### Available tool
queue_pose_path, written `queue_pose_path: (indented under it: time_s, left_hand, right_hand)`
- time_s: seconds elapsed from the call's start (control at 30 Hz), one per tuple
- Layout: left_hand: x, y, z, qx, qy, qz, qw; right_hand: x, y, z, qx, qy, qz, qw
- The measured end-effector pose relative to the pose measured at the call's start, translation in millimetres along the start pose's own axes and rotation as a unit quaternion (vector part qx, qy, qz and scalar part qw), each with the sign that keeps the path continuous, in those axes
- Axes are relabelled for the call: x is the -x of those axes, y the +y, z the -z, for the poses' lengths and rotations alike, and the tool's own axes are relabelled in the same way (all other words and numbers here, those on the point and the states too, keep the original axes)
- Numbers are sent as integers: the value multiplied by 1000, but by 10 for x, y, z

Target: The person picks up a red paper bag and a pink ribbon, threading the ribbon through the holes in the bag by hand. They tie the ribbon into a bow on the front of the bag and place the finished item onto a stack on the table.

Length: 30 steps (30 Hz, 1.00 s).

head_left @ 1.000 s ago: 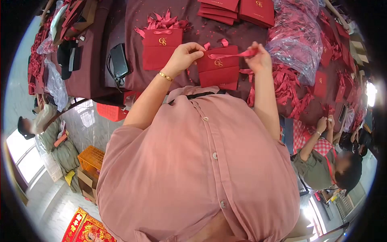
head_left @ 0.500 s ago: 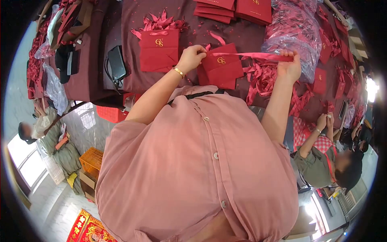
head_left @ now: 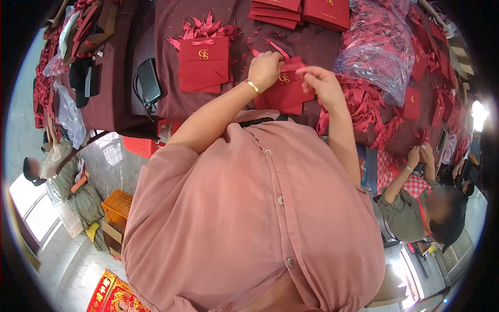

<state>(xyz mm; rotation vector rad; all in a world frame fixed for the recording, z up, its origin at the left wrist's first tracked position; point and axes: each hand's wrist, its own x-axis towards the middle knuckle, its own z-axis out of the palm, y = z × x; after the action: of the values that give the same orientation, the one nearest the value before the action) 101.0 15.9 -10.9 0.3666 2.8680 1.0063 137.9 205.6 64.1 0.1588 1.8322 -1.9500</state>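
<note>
A red paper bag [head_left: 285, 98] with gold lettering lies flat on the table in front of me. My left hand [head_left: 265, 68] is closed at the bag's upper left, its fingertips on a red ribbon [head_left: 292, 67]. My right hand [head_left: 323, 86] is at the bag's upper right, thumb and forefinger pinched at the ribbon's other side; the exact grip is hard to make out. Left of my left hand lies another red bag [head_left: 204, 67], with ribbon ends fanned out behind it. Loose red ribbons [head_left: 361, 104] are heaped beyond my right hand.
Stacked red bags [head_left: 326, 14] lie at the back, beside a clear plastic bag of ribbons [head_left: 375, 62]. A black phone case [head_left: 149, 80] is on the left. One person [head_left: 418, 208] works at the right; another person [head_left: 67, 177] is far left.
My right hand has come left from the ribbon heap to the bag, and the stretched ribbon is now bunched between my hands. My left hand has shifted slightly right over the bag.
</note>
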Motion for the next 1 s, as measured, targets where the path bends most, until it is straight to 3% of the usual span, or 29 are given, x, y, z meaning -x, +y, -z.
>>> queue_pose_path:
  time_s: [0.03, 0.1, 0.17, 0.27, 0.3, 0.37, 0.43, 0.6, 0.67, 1.0]
  left_hand:
    - [-5, -16, -11, -9, -7, -3, 1000]
    - [0, -29, -10, -16, -16, -6, 1000]
    - [22, -30, 22, -11, -19, -11, 1000]
    - [31, -20, 27, 7, -24, 7, 1000]
    - [29, -12, 42, 6, -23, 6, 1000]
    - [23, 16, 93, 78, -59, 37, 995]
    - [12, 51, 180, 117, -84, 60, 988]
    - [53, 132, 378, 192, -120, 86, 970]
    - [80, 197, 463, 242, -127, 120, 954]
    - [134, 323, 582, 289, -94, 114, 946]
  right_hand:
    - [86, -105, 19, 1, -1, 0, 1000]
    - [299, -349, 119, -13, -203, -122, 971]
    - [392, -394, 155, -28, -204, -148, 967]
    - [364, -242, 189, -12, -59, -124, 990]
    - [313, -130, 186, -13, -59, -123, 991]
    - [225, 63, 152, 25, 68, -55, 996]
    - [160, 127, 108, 7, 83, -41, 996]
    - [-59, 242, -16, 165, 176, 100, 965]
    - [-51, 187, -78, 187, 181, 95, 961]
    - [-4, -62, -238, 254, 201, 75, 943]
